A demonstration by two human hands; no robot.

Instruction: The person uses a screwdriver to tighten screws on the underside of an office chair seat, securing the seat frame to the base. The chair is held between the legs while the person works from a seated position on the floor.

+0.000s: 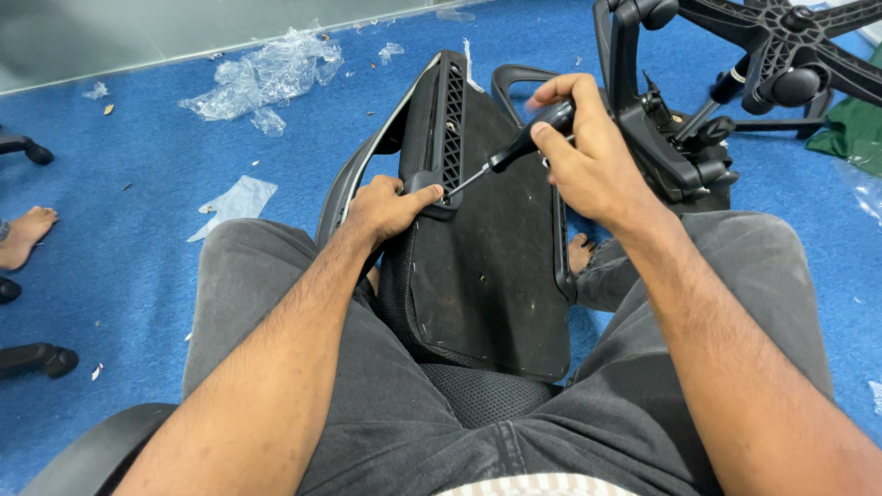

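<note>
Blue carpet (138, 184); right hand (588, 156) gripping screwdriver (514, 147).

Crumpled clear plastic wrap (266, 78) lies on the blue carpet (138, 184); a black chair base (781, 46) stands upturned beside what looks like green cloth (854, 129).

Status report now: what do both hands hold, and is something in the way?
Right hand grips screwdriver, tip at armrest bracket. Left hand steadies bracket on chair seat. Nothing blocks the tool.
</note>
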